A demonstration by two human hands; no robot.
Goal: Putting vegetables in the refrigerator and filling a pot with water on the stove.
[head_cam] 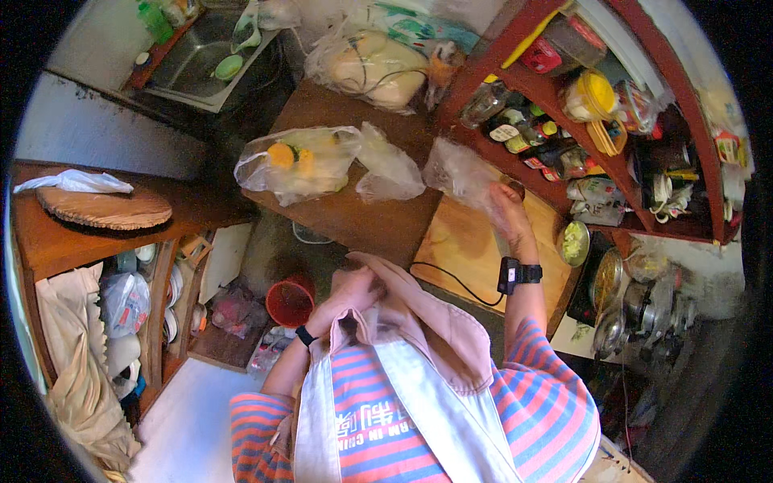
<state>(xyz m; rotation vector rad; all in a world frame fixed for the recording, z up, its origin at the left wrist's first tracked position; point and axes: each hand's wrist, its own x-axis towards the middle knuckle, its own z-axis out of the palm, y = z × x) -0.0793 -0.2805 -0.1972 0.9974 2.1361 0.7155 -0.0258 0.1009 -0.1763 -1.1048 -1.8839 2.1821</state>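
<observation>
My left hand [353, 293] is closed on the bunched pink cloth of the apron [459, 347] in front of my chest. Out ahead, my right hand [510, 211] grips a crumpled clear plastic bag [462, 172] above the back of a light wooden cutting board [459, 235]. Some of its fingers are hidden. To the left of that bag, another crumpled plastic bag [391, 166] lies on the brown table [356, 226]. Beside it, a larger clear bag [332, 172] contains orange and green pieces [290, 156], perhaps pumpkin.
A bowl of chopped pale-green vegetable [574, 243] stands right of the board. Shelves [531, 90] with jars and bottles rise at the back right. A metal sink [196, 57] is at the back left, a red bucket [290, 302] below the table. A round chopping block [105, 208] sits on the left cabinet.
</observation>
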